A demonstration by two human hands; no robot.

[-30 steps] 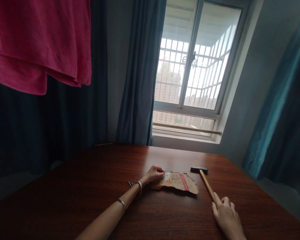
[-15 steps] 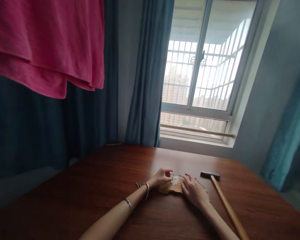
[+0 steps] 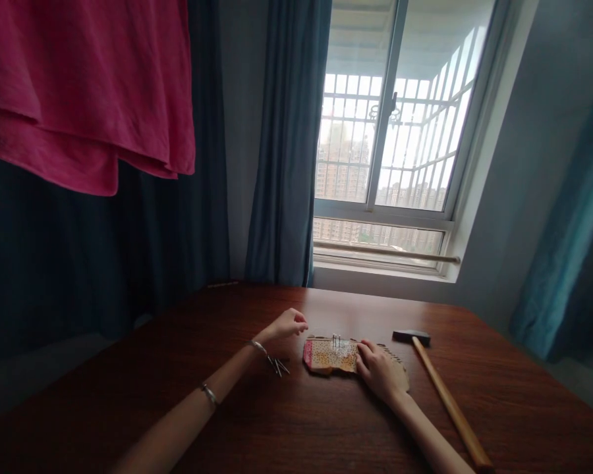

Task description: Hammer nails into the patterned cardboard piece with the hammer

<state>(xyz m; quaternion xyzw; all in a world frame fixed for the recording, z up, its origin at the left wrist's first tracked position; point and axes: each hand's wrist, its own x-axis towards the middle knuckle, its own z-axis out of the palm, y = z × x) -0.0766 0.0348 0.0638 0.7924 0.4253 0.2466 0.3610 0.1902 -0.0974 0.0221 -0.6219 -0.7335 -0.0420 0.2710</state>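
Observation:
My left hand (image 3: pixel 291 322) hovers above the table, left of a patterned piece of cardboard (image 3: pixel 321 355). Its fingers are curled in, and nothing shows between them. Below that wrist, several loose nails (image 3: pixel 278 366) lie in a small pile. The cardboard has ragged edges, a dotted pattern and a pink left end. Several nails (image 3: pixel 337 340) stand upright at its far middle part. My right hand (image 3: pixel 380 372) rests on the right part of the cardboard, fingers on top, holding it against the table; the palm hides some of it.
A hammer (image 3: pixel 445 388) with a long wooden handle and dark head lies right of my right hand. All this is on a brown wooden table (image 3: pixel 217 421). Behind stand blue curtains (image 3: pixel 281 164) and a barred window (image 3: pixel 390 145); a pink cloth (image 3: pixel 89 99) hangs upper left.
My left hand has drawn back leftward from the cardboard, uncovering the upright nails and the pink end. The right hand stays on the cardboard. The view has shifted slightly.

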